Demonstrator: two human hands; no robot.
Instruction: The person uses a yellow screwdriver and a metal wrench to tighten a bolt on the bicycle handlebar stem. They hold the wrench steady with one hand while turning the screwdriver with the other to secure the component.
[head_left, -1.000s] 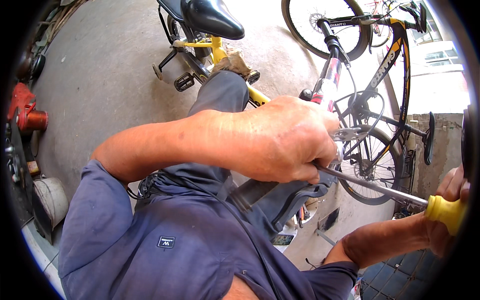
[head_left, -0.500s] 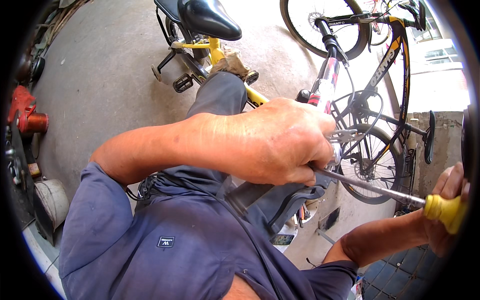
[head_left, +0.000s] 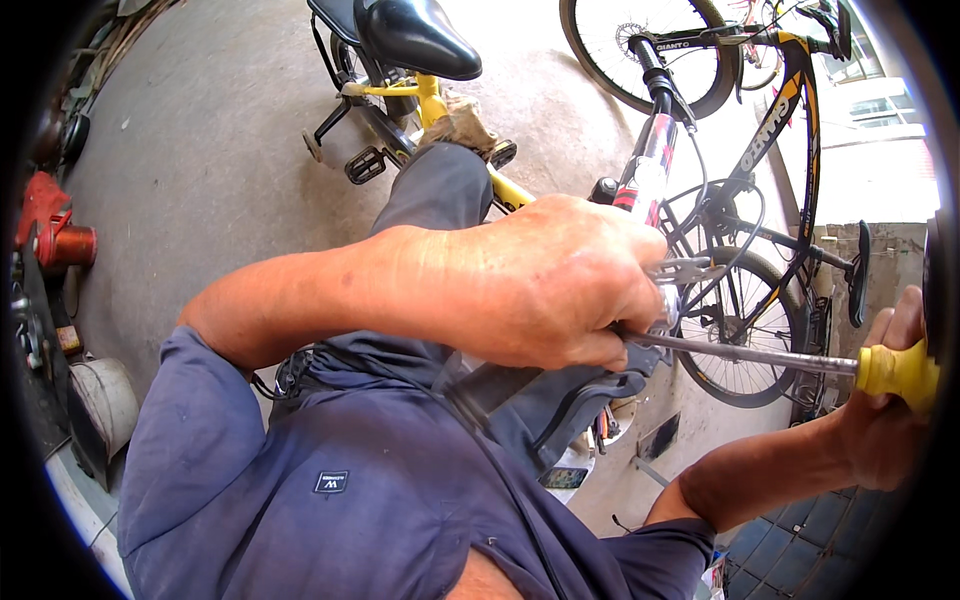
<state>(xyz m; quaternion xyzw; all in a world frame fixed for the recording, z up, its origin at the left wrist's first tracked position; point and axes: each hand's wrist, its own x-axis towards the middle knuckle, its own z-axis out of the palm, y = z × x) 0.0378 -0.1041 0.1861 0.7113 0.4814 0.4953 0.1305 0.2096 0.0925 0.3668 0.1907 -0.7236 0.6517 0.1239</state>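
Note:
My right hand (head_left: 895, 420), at the right edge, is wrapped round the yellow handle of a screwdriver (head_left: 765, 357). The steel shaft runs left to the fingertips of my left hand (head_left: 575, 285), where its tip is hidden. The left fingers are curled closed against a shiny metal part (head_left: 668, 308); what they grip is hidden behind the hand. A slotted metal piece (head_left: 685, 270) sticks out beyond the knuckles. Past the hand rises a red, white and black bicycle tube (head_left: 652, 165). Below the wrist is a thick dark tube (head_left: 505, 388).
A yellow bicycle (head_left: 430, 100) with a black saddle stands ahead, close to my knee. An orange-and-black bicycle (head_left: 790, 150) stands at the right. A red spool (head_left: 75, 246) and a whitish bucket (head_left: 105, 400) are at the left. A phone (head_left: 565, 478) lies low near the middle.
My right hand has moved up slightly with the screwdriver handle, so the shaft lies more level. Its fingers have shifted on the handle. My left hand has barely moved.

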